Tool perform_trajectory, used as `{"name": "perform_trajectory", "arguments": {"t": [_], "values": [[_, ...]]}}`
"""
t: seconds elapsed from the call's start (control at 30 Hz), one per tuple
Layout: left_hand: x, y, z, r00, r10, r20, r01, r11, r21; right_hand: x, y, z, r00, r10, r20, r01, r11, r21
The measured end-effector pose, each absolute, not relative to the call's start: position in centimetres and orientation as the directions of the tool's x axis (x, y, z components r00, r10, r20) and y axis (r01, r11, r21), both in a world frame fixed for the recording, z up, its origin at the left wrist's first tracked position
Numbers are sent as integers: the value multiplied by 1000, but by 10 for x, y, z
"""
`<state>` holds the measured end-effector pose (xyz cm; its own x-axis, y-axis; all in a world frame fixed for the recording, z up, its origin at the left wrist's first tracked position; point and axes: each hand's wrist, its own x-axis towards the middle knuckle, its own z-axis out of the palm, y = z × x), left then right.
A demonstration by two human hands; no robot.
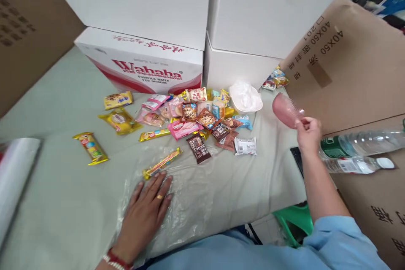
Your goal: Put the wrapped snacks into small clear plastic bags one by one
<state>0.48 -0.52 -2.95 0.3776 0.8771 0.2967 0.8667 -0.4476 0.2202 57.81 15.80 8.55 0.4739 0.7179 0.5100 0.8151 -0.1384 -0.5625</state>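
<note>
My left hand (147, 206) lies flat, fingers spread, on a clear plastic bag (190, 194) laid over the pale green cloth. Just beyond its fingertips is a slim yellow snack packet (162, 163). Out to the right, my right hand (308, 133) pinches a pink snack packet (285, 109) by one end, lifted above the cloth. Between my hands, a pile of wrapped snacks holds a brown cocoa packet (198, 148), a pink wafer packet (184, 129) and a white packet (246, 146). Apart on the left lie several yellow packets (91, 147).
A white Wahaha water carton (142, 65) and white boxes (249, 8) stand behind the pile. A white bowl (258, 104) holds crumpled clear plastic. More packets (276, 79) lie by the right cardboard (354, 59). Plastic bottles (363, 143) lie at right, a green stool (294, 221) below.
</note>
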Motion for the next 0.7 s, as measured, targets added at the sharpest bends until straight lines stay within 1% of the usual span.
{"name": "perform_trajectory", "arguments": {"t": [0.03, 0.07, 0.17, 0.27, 0.43, 0.7], "values": [[1, -6, -29, 383, 873, 301, 868, -452, 206, 581, 163, 73, 457, 738, 497, 847, -190, -497], [-2, -7, -29, 391, 871, 297, 869, -456, 194, 582, 168, 61, 452, 751, 481, 856, -213, -471], [-5, -8, -27, 410, 868, 279, 871, -464, 164, 586, 195, 34, 448, 791, 416, 843, -219, -491], [-4, -8, -25, 427, 862, 272, 872, -472, 130, 591, 234, 19, 453, 807, 379, 838, -240, -490], [-4, -8, -24, 443, 863, 245, 875, -475, 93, 607, 302, 16, 466, 809, 358, 832, -262, -489], [-8, -7, -30, 469, 845, 257, 860, -503, 85, 630, 367, 19, 476, 812, 338, 828, -284, -483]]}}
